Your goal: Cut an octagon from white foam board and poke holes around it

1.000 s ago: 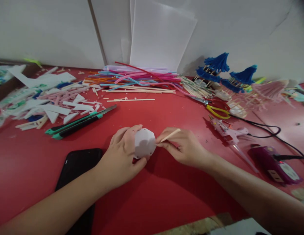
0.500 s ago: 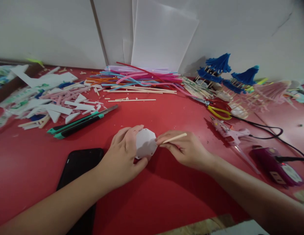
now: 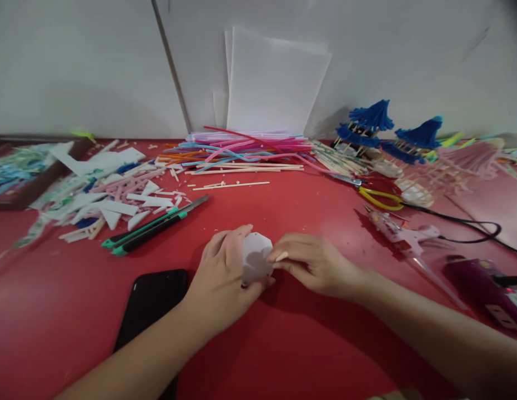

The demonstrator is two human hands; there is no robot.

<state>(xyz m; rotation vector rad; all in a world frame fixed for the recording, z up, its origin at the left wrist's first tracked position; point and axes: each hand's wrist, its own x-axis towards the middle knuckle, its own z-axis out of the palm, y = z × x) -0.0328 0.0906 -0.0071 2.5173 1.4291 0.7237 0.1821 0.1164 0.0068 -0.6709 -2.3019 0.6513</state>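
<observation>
My left hand grips a small white many-sided piece by its left side, fingers over the top edge and thumb along the bottom. Tiny dark holes show near the rim of that piece. Pinched in my right hand is a short pale wooden stick, pointing roughly toward the camera. The right fingertips are at the right edge of the white piece; whether the stick goes into a hole is hidden by the fingers.
A black phone lies beside my left forearm, with a utility knife beyond it. Scraps cover the left; pipe cleaners lie at the back. To the right are scissors, a glue gun, a power strip and blue-roofed models.
The view has tilted up and shifted left. The stick in my right hand has swung from lying sideways to pointing toward the camera. My left hand still holds the white piece.
</observation>
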